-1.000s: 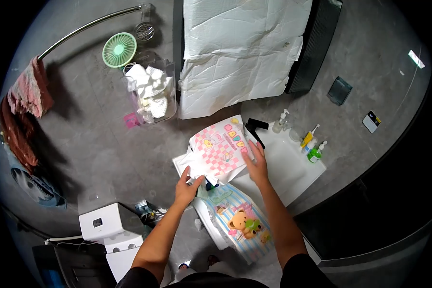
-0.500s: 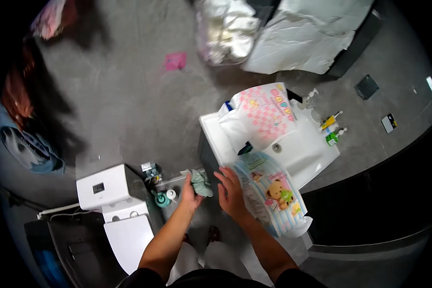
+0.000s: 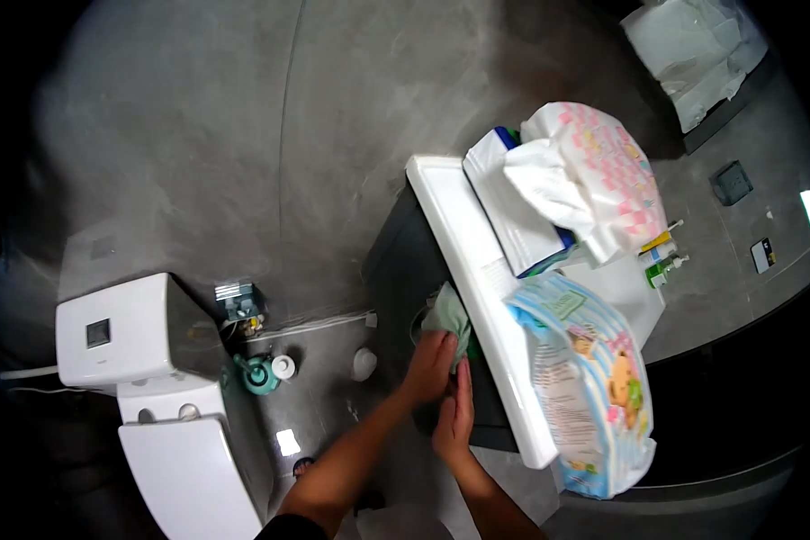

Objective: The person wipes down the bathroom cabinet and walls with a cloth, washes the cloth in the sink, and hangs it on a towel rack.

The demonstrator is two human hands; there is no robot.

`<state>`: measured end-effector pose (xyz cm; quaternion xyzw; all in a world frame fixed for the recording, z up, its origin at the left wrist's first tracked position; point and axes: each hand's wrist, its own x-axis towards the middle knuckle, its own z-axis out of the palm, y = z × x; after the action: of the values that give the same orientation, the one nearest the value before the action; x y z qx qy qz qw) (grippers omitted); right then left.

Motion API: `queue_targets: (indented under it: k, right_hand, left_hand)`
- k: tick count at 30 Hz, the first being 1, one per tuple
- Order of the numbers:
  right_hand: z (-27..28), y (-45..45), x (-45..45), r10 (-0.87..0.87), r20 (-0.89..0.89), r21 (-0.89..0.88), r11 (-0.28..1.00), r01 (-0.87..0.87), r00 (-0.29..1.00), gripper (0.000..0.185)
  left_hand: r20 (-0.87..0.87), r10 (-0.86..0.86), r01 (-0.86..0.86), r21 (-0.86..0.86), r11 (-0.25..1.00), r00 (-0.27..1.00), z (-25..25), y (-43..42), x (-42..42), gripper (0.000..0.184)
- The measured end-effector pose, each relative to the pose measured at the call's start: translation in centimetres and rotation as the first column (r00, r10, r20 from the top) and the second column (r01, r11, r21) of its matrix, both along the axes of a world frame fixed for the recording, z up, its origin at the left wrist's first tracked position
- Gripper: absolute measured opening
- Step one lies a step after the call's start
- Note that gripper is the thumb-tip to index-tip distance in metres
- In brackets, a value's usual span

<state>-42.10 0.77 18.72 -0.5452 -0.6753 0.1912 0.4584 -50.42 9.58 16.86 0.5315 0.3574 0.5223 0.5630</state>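
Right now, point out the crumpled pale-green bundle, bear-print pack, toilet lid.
Crumpled pale-green bundle (image 3: 448, 311), head view: exposed upper part.
Bear-print pack (image 3: 592, 387), head view: printed face.
Toilet lid (image 3: 187, 479), head view: middle of top.

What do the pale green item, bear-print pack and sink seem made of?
Pale green item: matte film or cloth, by its folds; blur leaves it open. Bear-print pack: probably shiny plastic film, given wrinkles and highlights. Sink: likely glossy ceramic; smooth white rim.
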Motion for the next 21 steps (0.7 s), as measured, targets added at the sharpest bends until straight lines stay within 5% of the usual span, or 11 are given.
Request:
queue_targets:
  k: [1,5,8,11,12,16,21]
  right_hand:
    - [-0.5,0.2,0.1,0.015,0.034,0.073,0.997,-0.018,0.999,0.053]
    - [-0.8,0.4,0.4,-0.006,0.258,0.291,0.954,-0.072,0.966,0.059]
    - [-0.9,1.9,0.5,0.026,0.298,0.346,0.929,-0.134,0.954,0.057]
    - [-1.7,3.5,-0.7,-0.065,0.383,0.396,0.913,-0.100,0.921,0.055]
    - [-1.9,3.7,-0.8,-0.082,0.372,0.418,0.904,-0.088,0.925,0.055]
    - [-1.8,3.6,-1.2,-0.124,0.303,0.473,0.880,-0.036,0.945,0.056]
    - [-2.1,3.7,-1.9,-0.168,0.271,0.517,0.856,0.004,0.948,0.055]
  left_hand:
    - [0.070,0.114,-0.128,0.251,0.959,0.991,-1.0,0.2,0.6,0.036]
    - [0.115,0.325,-0.319,0.645,0.694,0.939,-1.5,4.9,1.5,0.052]
    - [0.193,0.426,-0.447,0.618,0.647,0.884,-1.6,10.8,0.6,0.051]
    - [0.040,0.378,-0.365,0.371,0.854,0.925,-6.1,11.7,0.8,0.039]
    - [0.189,0.447,-0.480,0.472,0.740,0.874,-7.4,10.4,2.2,0.043]
    - [0.206,0.411,-0.403,0.779,0.480,0.888,-4.3,8.8,1.1,0.051]
    - [0.269,0.366,-0.420,0.795,0.438,0.891,-3.2,13.6,-0.6,0.045]
